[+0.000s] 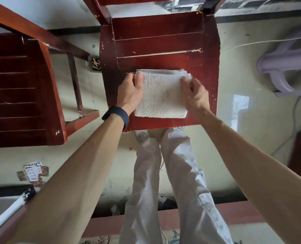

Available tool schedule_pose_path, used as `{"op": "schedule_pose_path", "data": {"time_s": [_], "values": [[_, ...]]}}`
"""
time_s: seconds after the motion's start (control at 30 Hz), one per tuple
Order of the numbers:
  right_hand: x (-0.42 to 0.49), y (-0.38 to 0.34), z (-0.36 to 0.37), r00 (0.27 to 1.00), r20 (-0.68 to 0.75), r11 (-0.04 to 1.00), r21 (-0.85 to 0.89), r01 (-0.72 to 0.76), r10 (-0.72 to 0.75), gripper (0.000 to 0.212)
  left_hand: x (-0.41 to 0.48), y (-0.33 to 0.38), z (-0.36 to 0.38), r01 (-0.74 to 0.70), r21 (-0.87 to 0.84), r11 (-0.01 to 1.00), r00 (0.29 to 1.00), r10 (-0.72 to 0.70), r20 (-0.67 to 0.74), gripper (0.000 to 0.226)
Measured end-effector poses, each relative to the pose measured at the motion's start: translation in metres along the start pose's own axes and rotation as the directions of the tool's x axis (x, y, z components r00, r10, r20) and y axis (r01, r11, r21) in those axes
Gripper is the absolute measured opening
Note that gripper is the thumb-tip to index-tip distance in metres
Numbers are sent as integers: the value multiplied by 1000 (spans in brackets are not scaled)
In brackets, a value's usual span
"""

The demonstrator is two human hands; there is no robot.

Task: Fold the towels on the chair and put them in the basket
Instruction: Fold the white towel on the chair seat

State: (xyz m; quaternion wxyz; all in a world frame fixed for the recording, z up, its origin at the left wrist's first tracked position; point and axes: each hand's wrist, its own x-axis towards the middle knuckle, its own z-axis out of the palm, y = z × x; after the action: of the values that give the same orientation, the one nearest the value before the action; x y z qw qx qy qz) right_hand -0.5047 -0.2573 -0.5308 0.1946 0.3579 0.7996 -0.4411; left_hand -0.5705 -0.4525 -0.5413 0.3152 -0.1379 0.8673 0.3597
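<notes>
White terry towel (162, 97), folded to a thick square, lies on the front of the dark red slatted wooden chair seat (156, 43). The left hand (129, 90) grips its far left corner and the right hand (195, 94) pinches the far right, both closed on cloth. Folding looks about done; the next move calls for lifting the layers together, and the basket is not clearly in view, though the lilac plastic object (285, 67) at right may be it.

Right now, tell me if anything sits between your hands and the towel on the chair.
Nothing visible does. The left hand and right hand already grip the folded towel at its far corners on the chair seat, and nothing lies on top of it.
</notes>
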Motion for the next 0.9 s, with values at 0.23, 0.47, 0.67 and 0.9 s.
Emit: {"op": "schedule_pose_path", "data": {"time_s": [0.23,0.47,0.67,0.9], "values": [[27,-1,24,993,-116,995,-102,-23,11,53,19,1,15,21,168,985,991,2,-132,44],[31,-7,23,990,-140,914,-402,-50,-7,46,16,5,22,-8,436,900,953,139,-270,41],[7,1,31,934,-325,946,-322,38,-148,58,-1,-12,26,-276,340,899,838,398,-372,43],[5,34,56,813,118,594,-625,506,-570,56,-12,-33,48,-403,657,637,870,490,58,60]]}}
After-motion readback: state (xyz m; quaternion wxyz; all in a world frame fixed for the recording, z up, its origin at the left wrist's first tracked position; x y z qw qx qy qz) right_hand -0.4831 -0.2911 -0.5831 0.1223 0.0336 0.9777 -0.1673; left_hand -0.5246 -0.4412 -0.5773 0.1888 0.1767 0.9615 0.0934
